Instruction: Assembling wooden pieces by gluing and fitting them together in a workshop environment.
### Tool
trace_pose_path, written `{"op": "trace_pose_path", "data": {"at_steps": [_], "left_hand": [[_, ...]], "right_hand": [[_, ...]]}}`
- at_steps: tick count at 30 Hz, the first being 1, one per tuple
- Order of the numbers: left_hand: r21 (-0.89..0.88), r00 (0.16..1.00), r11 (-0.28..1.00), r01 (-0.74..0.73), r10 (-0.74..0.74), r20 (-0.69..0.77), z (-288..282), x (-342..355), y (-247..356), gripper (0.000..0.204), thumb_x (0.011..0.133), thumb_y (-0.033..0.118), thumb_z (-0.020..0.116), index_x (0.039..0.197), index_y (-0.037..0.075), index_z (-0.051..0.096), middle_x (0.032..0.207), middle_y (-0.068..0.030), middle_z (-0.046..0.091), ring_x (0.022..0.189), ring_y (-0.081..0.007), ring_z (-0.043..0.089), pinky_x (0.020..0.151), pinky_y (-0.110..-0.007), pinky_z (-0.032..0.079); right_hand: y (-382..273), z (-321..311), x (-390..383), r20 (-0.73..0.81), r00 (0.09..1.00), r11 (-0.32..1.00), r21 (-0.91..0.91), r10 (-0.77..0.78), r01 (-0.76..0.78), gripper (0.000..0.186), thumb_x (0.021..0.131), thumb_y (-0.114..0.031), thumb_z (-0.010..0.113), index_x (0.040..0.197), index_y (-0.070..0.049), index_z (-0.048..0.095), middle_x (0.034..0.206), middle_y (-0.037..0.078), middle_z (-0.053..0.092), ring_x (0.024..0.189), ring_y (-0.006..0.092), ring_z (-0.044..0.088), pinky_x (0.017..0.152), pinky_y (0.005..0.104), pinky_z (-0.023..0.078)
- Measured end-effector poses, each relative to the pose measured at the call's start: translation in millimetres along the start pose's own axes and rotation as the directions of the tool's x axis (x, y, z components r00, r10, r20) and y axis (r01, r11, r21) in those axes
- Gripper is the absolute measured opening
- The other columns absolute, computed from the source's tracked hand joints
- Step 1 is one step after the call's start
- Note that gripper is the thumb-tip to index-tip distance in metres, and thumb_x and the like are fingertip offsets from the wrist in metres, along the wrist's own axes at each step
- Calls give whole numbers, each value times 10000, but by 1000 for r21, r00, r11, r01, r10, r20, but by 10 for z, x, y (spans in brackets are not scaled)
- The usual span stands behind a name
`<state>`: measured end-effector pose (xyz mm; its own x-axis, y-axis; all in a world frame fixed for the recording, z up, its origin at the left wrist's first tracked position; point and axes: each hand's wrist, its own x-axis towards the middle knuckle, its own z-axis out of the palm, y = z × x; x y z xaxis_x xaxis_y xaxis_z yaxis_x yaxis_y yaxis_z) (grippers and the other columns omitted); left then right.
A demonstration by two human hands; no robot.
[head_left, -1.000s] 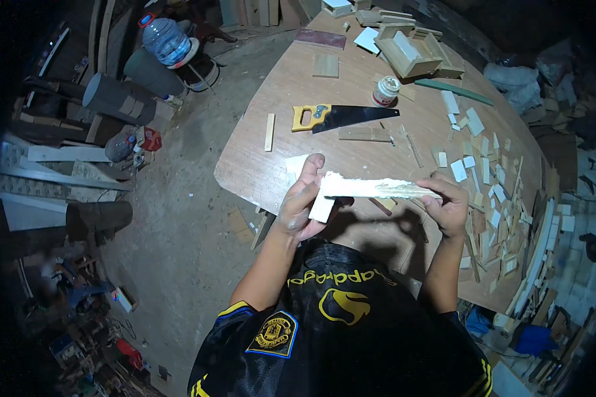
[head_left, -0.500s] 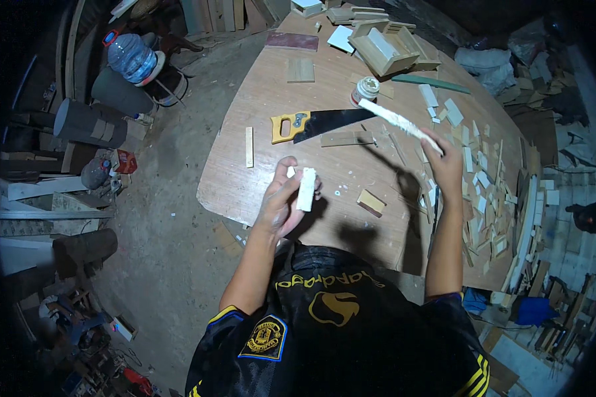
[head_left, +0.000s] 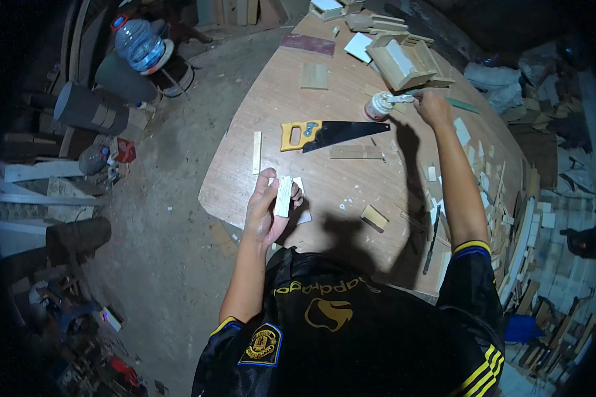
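Note:
My left hand (head_left: pixel 265 210) is closed around a small wooden block (head_left: pixel 283 196) whose upward face is smeared white. Farther off to the right, my right hand (head_left: pixel 434 108) grips a white-coated stick (head_left: pixel 400 99). The far end of that stick is at the mouth of a small jar (head_left: pixel 375 110), which has white paste around its rim. Between the two hands lies a handsaw (head_left: pixel 300 135) with a yellow handle and dark blade. A short wooden strip (head_left: pixel 356 152) rests just below the blade.
Wooden box frames (head_left: pixel 402 63) are stacked at the table's far end. Offcuts and white pieces (head_left: pixel 462 132) litter the right side. A narrow strip (head_left: pixel 257 153) lies near the left edge, and a small block (head_left: pixel 375 218) sits nearer me. A water bottle (head_left: pixel 139 45) stands off the table.
My right hand has moved away from me, bringing the stick's end to the jar. My left hand still holds the block, now turned slightly and showing a thinner, streaked white coat.

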<state>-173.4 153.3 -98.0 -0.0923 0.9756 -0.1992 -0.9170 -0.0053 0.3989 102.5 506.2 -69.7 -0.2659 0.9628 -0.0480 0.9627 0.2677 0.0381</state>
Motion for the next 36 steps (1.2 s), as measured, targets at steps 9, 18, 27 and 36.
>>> {"op": "trace_pose_path", "data": {"at_steps": [9,18,27,36], "left_hand": [[-8,974,992,-127,124,-188,-269,-103,191,200,953,212,533,1114,145,435,880,-131,551,847,-241,518,759,-366,446],[54,953,991,-120,131,-275,-314,-107,55,162,965,244,515,1054,124,454,902,-116,549,870,-236,524,764,-374,454],[382,749,907,-178,376,-545,-219,110,-334,329,926,128,607,1087,102,322,814,-62,574,723,-98,520,618,-240,395],[693,633,718,-64,566,-528,-198,253,-676,406,895,201,659,1093,61,334,776,-93,594,606,-104,513,500,-236,385]], "right_hand": [[-474,484,557,210,977,976,-198,-46,89,290,864,-202,502,1031,-48,681,1086,183,662,1042,338,631,868,450,503],[-742,275,-29,-415,905,983,-181,-96,22,400,859,-318,583,1175,-74,613,1074,167,618,940,370,610,858,451,480],[-1727,134,-2109,-216,867,461,775,-448,432,311,690,-201,775,976,-124,678,915,97,569,890,278,559,758,379,462],[-2026,521,-2525,-391,828,663,500,-401,557,450,608,-133,789,1025,-167,625,1125,84,476,1047,315,449,881,431,385]]}}
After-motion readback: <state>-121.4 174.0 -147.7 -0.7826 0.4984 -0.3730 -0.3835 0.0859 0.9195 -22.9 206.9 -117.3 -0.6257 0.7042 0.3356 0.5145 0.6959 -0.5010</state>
